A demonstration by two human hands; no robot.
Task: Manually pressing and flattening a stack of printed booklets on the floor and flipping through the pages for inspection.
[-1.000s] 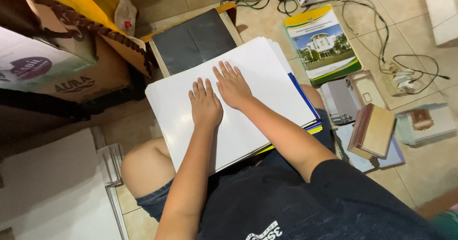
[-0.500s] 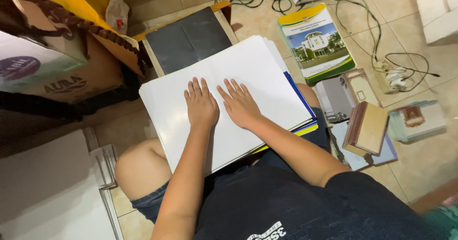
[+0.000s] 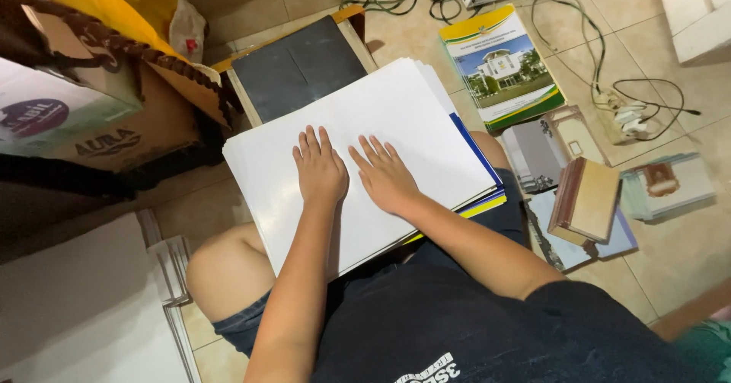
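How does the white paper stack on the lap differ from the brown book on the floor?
The white paper stack is large, thin-sheeted and blank, and rests on the person's lap with the left hand and the right hand flat on it. The brown book is much smaller and thicker, and lies untouched on other printed items on the tiled floor. Both lie flat, each atop other flat items.
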